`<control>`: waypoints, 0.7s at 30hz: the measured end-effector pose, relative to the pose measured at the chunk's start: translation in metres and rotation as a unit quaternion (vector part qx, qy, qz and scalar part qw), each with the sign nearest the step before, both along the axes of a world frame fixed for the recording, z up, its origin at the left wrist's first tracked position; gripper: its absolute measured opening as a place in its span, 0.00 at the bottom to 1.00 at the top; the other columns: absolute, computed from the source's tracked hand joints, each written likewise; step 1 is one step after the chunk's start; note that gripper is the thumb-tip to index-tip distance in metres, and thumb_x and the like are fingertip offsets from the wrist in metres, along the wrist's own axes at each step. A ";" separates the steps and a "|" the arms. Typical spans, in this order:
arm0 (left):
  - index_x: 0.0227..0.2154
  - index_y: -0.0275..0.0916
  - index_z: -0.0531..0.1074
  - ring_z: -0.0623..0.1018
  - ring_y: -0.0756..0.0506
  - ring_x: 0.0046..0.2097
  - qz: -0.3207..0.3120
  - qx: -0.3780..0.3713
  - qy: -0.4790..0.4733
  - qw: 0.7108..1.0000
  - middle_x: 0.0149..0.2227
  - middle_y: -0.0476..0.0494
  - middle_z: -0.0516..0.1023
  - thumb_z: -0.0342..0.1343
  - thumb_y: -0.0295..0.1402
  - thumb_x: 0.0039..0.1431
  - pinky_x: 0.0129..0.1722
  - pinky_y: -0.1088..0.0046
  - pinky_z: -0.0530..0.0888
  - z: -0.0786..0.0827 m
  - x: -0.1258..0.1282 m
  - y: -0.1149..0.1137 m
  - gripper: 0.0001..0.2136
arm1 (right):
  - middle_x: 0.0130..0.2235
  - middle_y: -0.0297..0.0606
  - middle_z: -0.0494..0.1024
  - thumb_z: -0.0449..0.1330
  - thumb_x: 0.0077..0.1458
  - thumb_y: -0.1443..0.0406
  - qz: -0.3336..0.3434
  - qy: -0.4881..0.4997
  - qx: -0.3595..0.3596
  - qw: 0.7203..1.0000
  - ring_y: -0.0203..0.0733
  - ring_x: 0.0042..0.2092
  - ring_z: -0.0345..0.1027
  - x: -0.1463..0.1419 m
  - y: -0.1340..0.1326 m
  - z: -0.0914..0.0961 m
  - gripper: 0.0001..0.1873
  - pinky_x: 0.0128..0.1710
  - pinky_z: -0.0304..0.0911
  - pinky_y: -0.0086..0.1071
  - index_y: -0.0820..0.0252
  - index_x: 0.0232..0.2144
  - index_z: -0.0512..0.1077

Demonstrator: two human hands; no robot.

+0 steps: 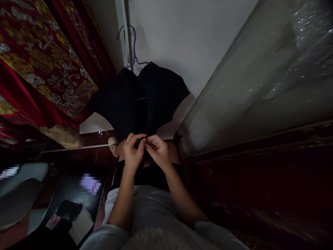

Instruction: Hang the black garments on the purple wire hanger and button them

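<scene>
A black short-sleeved garment (163,90) hangs open at the collar on a purple hanger (135,52). Both my hands meet at the garment's lower front edge, in the middle of the view. My left hand (133,149) pinches the dark cloth between thumb and forefinger. From the other side, my right hand (157,149) pinches it too, its fingertips almost touching the left ones. Whether a button lies between the fingertips is too dark and small to make out.
Red embroidered cloth (52,59) hangs at the left. A large plastic-wrapped object (234,93) stands at the right. A dark table (67,189) at lower left bears a phone (90,184) and a white paper (81,226). A grey chair (20,194) stands beside it.
</scene>
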State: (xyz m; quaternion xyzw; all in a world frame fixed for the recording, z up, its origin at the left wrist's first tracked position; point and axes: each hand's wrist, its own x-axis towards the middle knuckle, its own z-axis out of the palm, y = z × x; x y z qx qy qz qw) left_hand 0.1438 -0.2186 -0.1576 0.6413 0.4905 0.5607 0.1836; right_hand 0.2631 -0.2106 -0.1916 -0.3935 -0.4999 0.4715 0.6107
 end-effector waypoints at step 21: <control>0.38 0.41 0.75 0.69 0.41 0.58 0.115 0.132 0.068 0.982 0.50 0.39 0.67 0.55 0.38 0.70 0.60 0.61 0.69 0.043 0.018 0.066 0.09 | 0.26 0.33 0.76 0.67 0.51 0.60 0.003 -0.092 0.031 0.995 0.40 0.28 0.71 0.025 -0.006 0.016 0.08 0.30 0.68 0.33 0.55 0.27 0.73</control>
